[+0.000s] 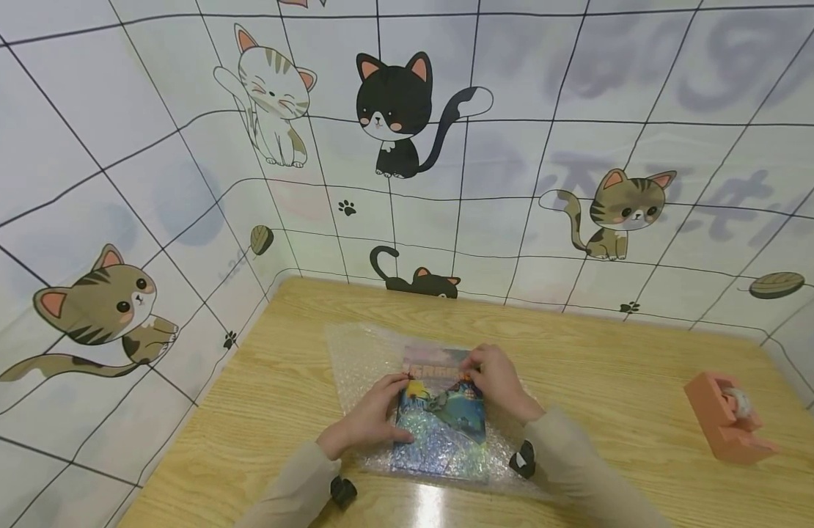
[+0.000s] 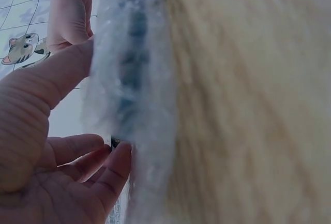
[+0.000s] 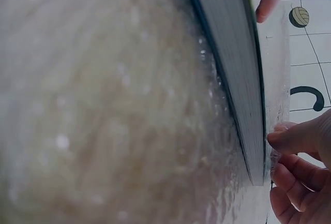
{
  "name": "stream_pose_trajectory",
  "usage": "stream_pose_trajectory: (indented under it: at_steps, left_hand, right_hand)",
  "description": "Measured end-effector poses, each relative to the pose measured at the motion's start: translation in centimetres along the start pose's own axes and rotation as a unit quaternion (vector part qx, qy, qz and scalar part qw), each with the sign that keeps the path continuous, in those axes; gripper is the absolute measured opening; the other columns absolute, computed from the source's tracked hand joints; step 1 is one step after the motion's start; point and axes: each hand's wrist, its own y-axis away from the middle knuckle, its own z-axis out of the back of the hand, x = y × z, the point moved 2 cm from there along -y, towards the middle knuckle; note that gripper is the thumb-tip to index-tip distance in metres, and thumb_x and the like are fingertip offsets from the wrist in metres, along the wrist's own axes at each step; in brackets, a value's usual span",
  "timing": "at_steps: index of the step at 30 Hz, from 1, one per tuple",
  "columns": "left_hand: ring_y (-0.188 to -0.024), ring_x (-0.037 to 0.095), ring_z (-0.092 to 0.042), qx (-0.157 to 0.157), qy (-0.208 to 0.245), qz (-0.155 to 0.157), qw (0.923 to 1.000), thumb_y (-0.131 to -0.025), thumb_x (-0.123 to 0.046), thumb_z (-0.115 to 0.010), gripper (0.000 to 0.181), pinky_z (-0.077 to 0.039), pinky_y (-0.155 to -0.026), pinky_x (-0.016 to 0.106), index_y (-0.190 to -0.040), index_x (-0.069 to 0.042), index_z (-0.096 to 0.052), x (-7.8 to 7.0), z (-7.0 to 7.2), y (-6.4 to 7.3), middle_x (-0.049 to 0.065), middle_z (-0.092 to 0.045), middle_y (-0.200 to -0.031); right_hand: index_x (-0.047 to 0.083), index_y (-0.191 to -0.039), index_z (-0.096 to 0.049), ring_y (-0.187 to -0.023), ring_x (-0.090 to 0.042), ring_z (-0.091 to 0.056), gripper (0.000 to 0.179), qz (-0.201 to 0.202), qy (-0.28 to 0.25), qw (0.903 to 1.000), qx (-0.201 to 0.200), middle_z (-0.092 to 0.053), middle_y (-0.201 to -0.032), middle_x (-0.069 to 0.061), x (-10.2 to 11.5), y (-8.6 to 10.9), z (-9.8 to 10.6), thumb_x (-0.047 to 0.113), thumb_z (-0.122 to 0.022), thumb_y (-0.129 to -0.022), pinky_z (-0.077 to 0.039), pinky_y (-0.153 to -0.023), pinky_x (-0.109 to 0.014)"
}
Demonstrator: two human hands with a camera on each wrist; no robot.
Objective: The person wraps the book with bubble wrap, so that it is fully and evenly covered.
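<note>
Bubble wrap [image 1: 357, 370] lay partly over the book [image 1: 440, 400], lower centre.
My left hand [image 1: 372, 415] lay spread along the book's left edge while my right hand [image 1: 502, 381] pinched wrap near its top right corner; I judged a slow, square pull would keep it snug. Open table [image 1: 611, 374] ran rightward to the tape dispenser [image 1: 705, 414].

Long beige sleeves [image 1: 581, 466] and black wrist cameras [image 1: 343, 492], the right one with a white patch [image 1: 521, 461]

Orange tape dispenser [image 1: 722, 433] on wooden table [image 1: 611, 389]; cat-print wall covering [image 1: 512, 169] behind.
</note>
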Motion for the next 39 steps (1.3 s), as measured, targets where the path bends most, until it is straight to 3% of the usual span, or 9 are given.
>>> stream_pose_trajectory:
  at_steps: [5, 8, 12, 16, 19, 25, 32, 39]
  left_hand:
    - [-0.130, 0.035, -0.034, -0.008, -0.002, 0.013, 0.9999, -0.070, -0.026, -0.083, 0.091, -0.031, -0.105, 0.048, -0.140, 0.004, -0.035, -0.3, 0.0, 0.3, 0.018, -0.031, -0.143]
    - [-0.128, 0.034, -0.036, -0.019, -0.031, 0.009, 0.9993, -0.069, -0.029, -0.084, 0.092, -0.036, -0.102, 0.047, -0.141, 0.002, -0.034, -0.4, 0.0, 0.4, 0.018, -0.031, -0.141]
    - [-0.129, 0.033, -0.032, -0.037, -0.121, -0.029, 0.9916, -0.066, -0.039, -0.084, 0.097, -0.036, -0.101, 0.047, -0.141, 0.000, -0.036, -0.7, 0.1, 0.1, 0.017, -0.032, -0.142]
    - [-0.135, 0.032, -0.028, -0.022, -0.170, -0.077, 0.9822, -0.067, -0.042, -0.083, 0.099, -0.031, -0.106, 0.047, -0.142, 0.001, -0.034, -0.9, 0.4, -0.4, 0.017, -0.029, -0.148]
    - [-0.137, 0.031, -0.026, 0.008, -0.157, -0.089, 0.9835, -0.069, -0.038, -0.082, 0.098, -0.029, -0.107, 0.046, -0.143, 0.002, -0.032, -0.9, 0.5, -0.8, 0.016, -0.028, -0.149]
    - [-0.136, 0.029, -0.027, 0.048, -0.138, -0.059, 0.9874, -0.070, -0.037, -0.081, 0.096, -0.028, -0.108, 0.044, -0.144, 0.000, -0.031, -0.8, 0.7, -1.2, 0.012, -0.029, -0.150]
    - [-0.136, 0.030, -0.028, 0.057, -0.130, -0.049, 0.9887, -0.070, -0.036, -0.082, 0.094, -0.028, -0.108, 0.044, -0.142, 0.001, -0.034, -0.7, 0.7, -1.3, 0.012, -0.031, -0.149]
    - [-0.135, 0.029, -0.029, 0.058, -0.130, -0.048, 0.9887, -0.070, -0.037, -0.082, 0.093, -0.028, -0.108, 0.045, -0.141, 0.001, -0.036, -0.6, 0.8, -1.3, 0.011, -0.031, -0.149]
  right_hand:
    - [0.009, -0.075, -0.070, -0.079, -0.022, -0.056, 0.019, -0.016, 0.008, 0.9998, 0.012, -0.060, -0.082, -0.003, 0.0, 0.0, -0.2, -0.009, -0.066, -0.079, -0.048, -0.064, -0.034]
    - [0.010, -0.076, -0.071, -0.080, -0.023, -0.056, 0.019, -0.020, 0.021, 0.9995, 0.016, -0.059, -0.082, -0.002, -0.2, 0.0, -0.4, -0.008, -0.065, -0.079, -0.048, -0.066, -0.036]
    - [0.010, -0.076, -0.071, -0.081, -0.024, -0.055, 0.019, -0.020, 0.030, 0.9992, 0.018, -0.059, -0.083, -0.002, -0.3, 0.0, -0.5, -0.007, -0.065, -0.079, -0.049, -0.068, -0.037]
    - [0.009, -0.076, -0.072, -0.080, -0.023, -0.055, 0.018, -0.020, 0.033, 0.9991, 0.019, -0.058, -0.082, -0.002, -0.2, 0.0, -0.5, -0.007, -0.065, -0.080, -0.048, -0.066, -0.036]
    - [0.009, -0.077, -0.072, -0.079, -0.022, -0.054, 0.018, -0.017, 0.040, 0.9989, 0.019, -0.058, -0.082, -0.002, -0.1, 0.0, -0.5, -0.007, -0.065, -0.079, -0.048, -0.065, -0.035]
    - [0.008, -0.077, -0.072, -0.078, -0.023, -0.054, 0.017, -0.013, 0.043, 0.9988, 0.020, -0.057, -0.081, -0.002, 0.0, 0.0, -0.4, -0.008, -0.066, -0.078, -0.047, -0.063, -0.036]
    - [0.008, -0.077, -0.072, -0.079, -0.022, -0.055, 0.017, -0.015, 0.043, 0.9986, 0.026, -0.058, -0.081, -0.002, 0.0, -0.1, -0.4, -0.007, -0.065, -0.079, -0.048, -0.065, -0.035]
    - [0.006, -0.081, -0.072, -0.077, -0.021, -0.055, 0.010, 0.019, 0.047, 0.9982, 0.033, -0.059, -0.080, -0.003, 0.1, 0.1, 0.1, -0.003, -0.069, -0.078, -0.049, -0.066, -0.035]
